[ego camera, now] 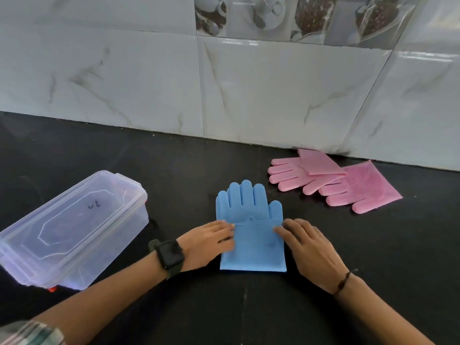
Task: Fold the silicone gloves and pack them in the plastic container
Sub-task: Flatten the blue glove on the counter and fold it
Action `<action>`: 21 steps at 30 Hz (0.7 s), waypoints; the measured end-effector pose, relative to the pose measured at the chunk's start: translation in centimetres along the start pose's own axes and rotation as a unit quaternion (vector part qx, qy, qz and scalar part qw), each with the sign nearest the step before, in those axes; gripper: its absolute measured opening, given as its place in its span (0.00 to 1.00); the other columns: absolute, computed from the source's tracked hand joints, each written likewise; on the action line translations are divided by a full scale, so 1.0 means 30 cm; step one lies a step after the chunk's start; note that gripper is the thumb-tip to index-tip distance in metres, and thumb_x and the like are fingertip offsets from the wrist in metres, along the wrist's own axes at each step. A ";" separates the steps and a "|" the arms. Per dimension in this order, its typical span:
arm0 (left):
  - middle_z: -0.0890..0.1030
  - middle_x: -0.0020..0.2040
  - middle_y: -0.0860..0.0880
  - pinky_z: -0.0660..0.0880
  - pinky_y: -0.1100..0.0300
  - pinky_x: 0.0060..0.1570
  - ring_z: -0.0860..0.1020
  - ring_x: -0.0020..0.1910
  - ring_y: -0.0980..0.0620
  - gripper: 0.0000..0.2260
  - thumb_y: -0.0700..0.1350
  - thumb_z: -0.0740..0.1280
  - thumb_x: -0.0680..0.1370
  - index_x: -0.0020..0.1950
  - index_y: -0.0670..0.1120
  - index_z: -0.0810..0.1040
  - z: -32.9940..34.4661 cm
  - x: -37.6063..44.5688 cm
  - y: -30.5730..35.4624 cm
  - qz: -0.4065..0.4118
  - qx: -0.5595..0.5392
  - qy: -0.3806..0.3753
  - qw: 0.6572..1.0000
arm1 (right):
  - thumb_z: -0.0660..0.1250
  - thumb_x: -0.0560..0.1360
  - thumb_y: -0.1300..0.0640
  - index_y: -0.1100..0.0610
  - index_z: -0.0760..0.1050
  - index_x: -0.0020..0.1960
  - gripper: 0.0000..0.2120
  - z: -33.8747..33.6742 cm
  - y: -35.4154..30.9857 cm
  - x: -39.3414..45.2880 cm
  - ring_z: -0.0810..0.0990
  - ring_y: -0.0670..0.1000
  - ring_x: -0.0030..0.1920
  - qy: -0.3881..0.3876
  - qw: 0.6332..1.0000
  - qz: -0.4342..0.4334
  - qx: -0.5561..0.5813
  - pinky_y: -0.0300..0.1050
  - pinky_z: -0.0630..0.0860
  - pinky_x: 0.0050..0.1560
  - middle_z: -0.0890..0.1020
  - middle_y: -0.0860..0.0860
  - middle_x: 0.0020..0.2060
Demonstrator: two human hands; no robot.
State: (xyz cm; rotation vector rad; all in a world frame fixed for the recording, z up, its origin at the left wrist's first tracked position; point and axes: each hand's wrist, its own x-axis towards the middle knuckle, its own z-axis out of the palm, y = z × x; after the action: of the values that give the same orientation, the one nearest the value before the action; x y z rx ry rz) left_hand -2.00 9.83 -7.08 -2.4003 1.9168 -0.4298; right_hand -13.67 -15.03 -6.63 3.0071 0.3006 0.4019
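A blue silicone glove [251, 212] lies flat on the black counter, fingers pointing away from me, its cuff end folded up over the palm. My left hand [211, 241] presses flat on the folded part's left edge. My right hand [307, 247] rests flat on its right edge. Neither hand grips anything. Two pink silicone gloves [331, 181] lie overlapping at the back right near the wall. The clear plastic container [72, 230] sits at the left with its lid on.
The black counter [174, 170] ends at a marble-tiled wall [249, 83] behind. A small red object [51, 289] peeks out under the container's near corner. A black watch is on my left wrist and a thin bracelet on my right.
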 end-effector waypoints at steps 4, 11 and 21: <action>0.84 0.53 0.46 0.79 0.58 0.54 0.83 0.53 0.48 0.13 0.36 0.75 0.65 0.48 0.44 0.83 0.021 -0.003 -0.001 -0.088 -0.156 0.027 0.983 | 0.74 0.59 0.62 0.52 0.76 0.64 0.32 0.035 0.078 0.004 0.74 0.59 0.66 -0.004 0.990 -0.136 -0.031 0.57 0.67 0.68 0.76 0.54 0.66; 0.78 0.43 0.50 0.73 0.63 0.46 0.75 0.43 0.50 0.08 0.35 0.60 0.78 0.46 0.45 0.76 -0.014 0.080 -0.012 -0.422 -0.541 0.139 0.714 | 0.70 0.69 0.52 0.59 0.79 0.52 0.15 0.039 0.027 0.132 0.75 0.55 0.59 0.069 0.968 0.015 0.240 0.53 0.75 0.59 0.79 0.55 0.56; 0.77 0.59 0.40 0.72 0.51 0.53 0.76 0.57 0.39 0.23 0.56 0.59 0.78 0.62 0.39 0.68 -0.025 0.262 -0.105 -0.624 -0.366 0.078 0.686 | 0.57 0.76 0.43 0.63 0.75 0.40 0.23 0.060 -0.056 0.389 0.72 0.60 0.53 -0.031 0.875 0.405 0.263 0.50 0.69 0.46 0.74 0.58 0.48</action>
State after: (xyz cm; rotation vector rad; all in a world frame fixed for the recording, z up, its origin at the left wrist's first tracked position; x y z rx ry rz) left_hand 2.38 3.12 -4.23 -3.9648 -0.0280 0.2533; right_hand -2.46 -11.09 -5.63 3.5150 -1.0681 0.2976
